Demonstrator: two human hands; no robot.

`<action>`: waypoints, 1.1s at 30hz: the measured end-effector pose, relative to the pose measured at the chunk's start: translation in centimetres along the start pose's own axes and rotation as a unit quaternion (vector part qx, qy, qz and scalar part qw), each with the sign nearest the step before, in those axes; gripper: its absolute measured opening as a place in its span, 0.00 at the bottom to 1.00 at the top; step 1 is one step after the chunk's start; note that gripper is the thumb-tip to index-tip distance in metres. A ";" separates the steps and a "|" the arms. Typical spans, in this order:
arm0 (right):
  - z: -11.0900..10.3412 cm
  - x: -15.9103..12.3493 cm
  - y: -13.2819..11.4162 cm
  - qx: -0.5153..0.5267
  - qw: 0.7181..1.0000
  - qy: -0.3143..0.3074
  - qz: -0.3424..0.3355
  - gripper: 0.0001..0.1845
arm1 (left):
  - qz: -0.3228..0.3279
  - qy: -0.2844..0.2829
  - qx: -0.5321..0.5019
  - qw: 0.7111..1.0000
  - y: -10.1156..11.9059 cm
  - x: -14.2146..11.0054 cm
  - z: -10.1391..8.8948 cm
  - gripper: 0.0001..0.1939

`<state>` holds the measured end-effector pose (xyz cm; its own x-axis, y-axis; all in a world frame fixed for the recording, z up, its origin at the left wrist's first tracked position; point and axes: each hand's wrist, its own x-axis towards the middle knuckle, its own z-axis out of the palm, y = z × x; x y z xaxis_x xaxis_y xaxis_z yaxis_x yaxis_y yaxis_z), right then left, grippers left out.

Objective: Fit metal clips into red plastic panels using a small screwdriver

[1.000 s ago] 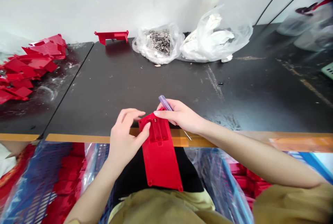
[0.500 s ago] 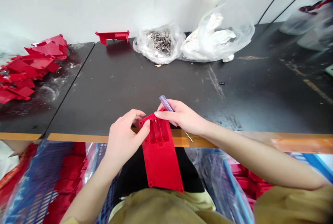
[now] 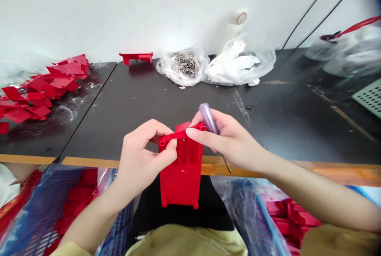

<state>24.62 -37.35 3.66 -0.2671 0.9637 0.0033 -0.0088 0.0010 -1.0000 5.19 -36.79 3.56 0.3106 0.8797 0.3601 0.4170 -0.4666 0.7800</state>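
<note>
A red plastic housing (image 3: 180, 186) hangs tilted at the table's front edge, over my lap. My left hand (image 3: 149, 151) pinches its upper left edge, with the thumb on the face beside a recessed slot. On the upper right edge, my right hand (image 3: 222, 135) grips the housing between thumb and fingers. The same hand also holds a screwdriver (image 3: 208, 117) with a purple handle, its thin shaft pointing down to the right. Small metal contacts (image 3: 184, 139) show at the top of the recess. A red flap (image 3: 182, 126) sticks up behind the top edge.
Red plastic parts (image 3: 44, 89) are piled at the left, and one red part (image 3: 136, 58) stands by the wall. A bag of small metal pieces (image 3: 185, 63) sits beside a bag of white material (image 3: 235, 65). Blue crates (image 3: 262, 208) with red parts stand below the table edge.
The housing has tipped, so its top edge now faces me more and its face looks shorter. Both hands still grip it. The screwdriver has turned more upright, and the camera view has shifted.
</note>
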 end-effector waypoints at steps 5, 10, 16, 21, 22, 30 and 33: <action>-0.1 -2.0 -3.1 -0.017 0.996 0.015 -0.088 0.12 | 0.147 0.066 0.054 0.985 3.0 0.3 -1.1 0.07; -1.2 -2.4 -1.7 -0.027 0.987 0.043 -0.154 0.25 | 0.364 0.044 0.145 0.919 1.4 1.1 -1.3 0.09; -3.3 -0.3 0.5 0.057 0.919 0.339 -0.192 0.19 | 0.256 -0.261 0.136 0.921 -1.4 1.8 -0.4 0.14; -5.6 0.1 1.9 0.135 0.951 0.268 -0.073 0.13 | 0.262 -0.321 0.070 0.907 -2.3 2.8 0.6 0.16; -5.9 0.0 2.3 0.158 0.956 0.242 -0.045 0.14 | 0.257 -0.329 0.053 0.907 -2.7 3.0 0.8 0.16; -7.5 -1.4 7.0 0.232 0.950 0.145 0.149 0.12 | 0.097 -0.451 -0.061 0.885 -8.5 3.2 2.3 0.11; -7.8 -1.6 8.1 0.198 0.952 0.181 0.146 0.13 | 0.117 -0.502 -0.100 0.851 -10.3 2.3 3.4 0.15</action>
<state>32.50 -36.78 -4.46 0.0353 0.9364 -0.3491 -0.3660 -0.3130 -0.8764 4.49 -30.24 -5.40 0.9802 0.1969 -0.0229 0.1213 -0.5043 0.8550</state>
